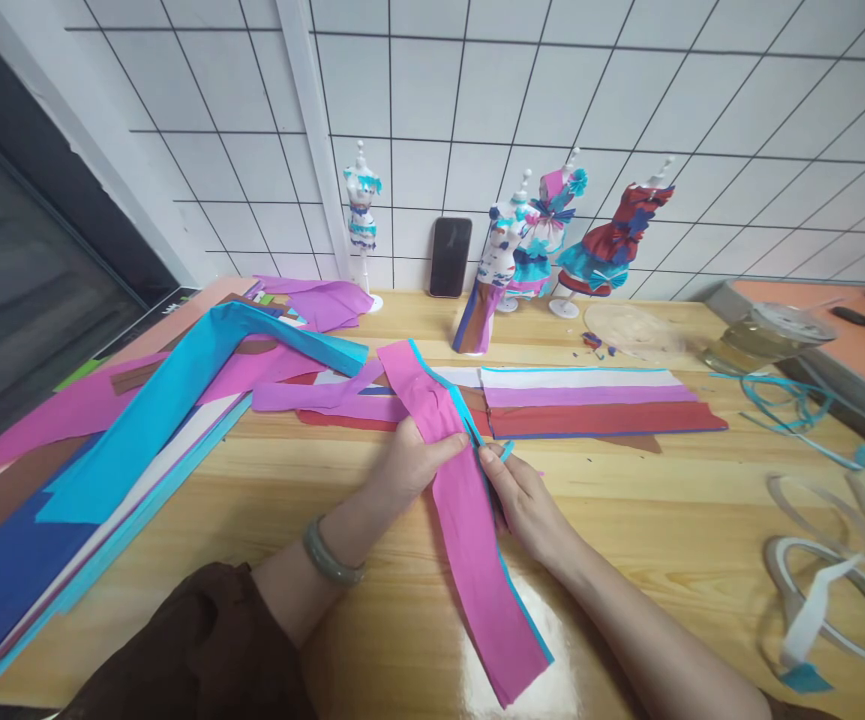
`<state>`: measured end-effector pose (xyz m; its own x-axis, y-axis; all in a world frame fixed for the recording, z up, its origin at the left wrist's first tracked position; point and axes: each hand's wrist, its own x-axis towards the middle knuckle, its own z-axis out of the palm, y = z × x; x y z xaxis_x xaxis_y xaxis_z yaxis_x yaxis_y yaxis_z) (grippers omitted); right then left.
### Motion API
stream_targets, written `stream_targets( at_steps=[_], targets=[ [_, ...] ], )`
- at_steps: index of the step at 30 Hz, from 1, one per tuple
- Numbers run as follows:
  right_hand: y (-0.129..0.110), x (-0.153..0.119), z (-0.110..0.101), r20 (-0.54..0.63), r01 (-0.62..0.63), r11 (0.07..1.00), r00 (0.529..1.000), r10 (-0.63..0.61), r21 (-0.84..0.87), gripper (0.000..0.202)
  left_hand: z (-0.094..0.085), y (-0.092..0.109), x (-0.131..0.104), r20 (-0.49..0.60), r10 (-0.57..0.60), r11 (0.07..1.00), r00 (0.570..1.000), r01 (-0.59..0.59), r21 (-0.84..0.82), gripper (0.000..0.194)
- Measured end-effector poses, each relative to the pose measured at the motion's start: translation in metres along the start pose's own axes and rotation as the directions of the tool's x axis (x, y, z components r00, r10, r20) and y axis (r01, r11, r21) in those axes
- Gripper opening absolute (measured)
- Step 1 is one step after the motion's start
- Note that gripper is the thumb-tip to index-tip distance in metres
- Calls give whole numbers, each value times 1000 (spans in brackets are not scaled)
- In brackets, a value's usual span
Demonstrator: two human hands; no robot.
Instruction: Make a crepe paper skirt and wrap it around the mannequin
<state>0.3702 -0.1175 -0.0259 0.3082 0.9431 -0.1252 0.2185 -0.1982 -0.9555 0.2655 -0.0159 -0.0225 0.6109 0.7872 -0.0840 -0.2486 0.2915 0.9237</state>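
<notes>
A long pink crepe paper strip (469, 530) with a narrow blue edging (466, 405) slants across the middle of the table towards me. My left hand (415, 462) grips the strip near its upper part, thumb pressed on top. At the strip's right side, my right hand (526, 500) is closed, thumb and forefinger pinching at the blue edge. A small curl of blue paper sticks up beside those fingertips. Something dark shows under the right hand, but I cannot make out what it is.
Blue, pink and brown paper strips (154, 400) pile up at left. Layered strips (597, 400) lie behind my hands. Several small dress forms (503, 250) and a phone (450, 257) stand near the tiled wall. A tape roll (837, 600) and a glass jar (766, 340) are at right.
</notes>
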Motion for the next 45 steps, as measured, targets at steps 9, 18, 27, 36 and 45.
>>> stream_targets(
  at_steps=[9,18,27,36,45],
  targets=[
    [-1,0,0,2,18,1000,1000,-18,4,37,0,-1,-1,10,-8,999,1000,8,-41,34],
    [0,1,0,7,10,1000,1000,-10,-11,38,0,-3,0,20,-33,996,999,34,-76,34],
    [-3,3,0,-20,90,995,996,-91,-45,37,-1,-3,-1,48,-37,995,998,42,-93,33],
    [-3,3,0,23,98,992,995,-96,-85,37,-2,10,4,-26,-137,960,990,126,-248,20],
    [-5,0,1,20,118,991,993,-117,-60,35,-3,7,5,-51,-104,975,993,91,-202,29]
  ],
)
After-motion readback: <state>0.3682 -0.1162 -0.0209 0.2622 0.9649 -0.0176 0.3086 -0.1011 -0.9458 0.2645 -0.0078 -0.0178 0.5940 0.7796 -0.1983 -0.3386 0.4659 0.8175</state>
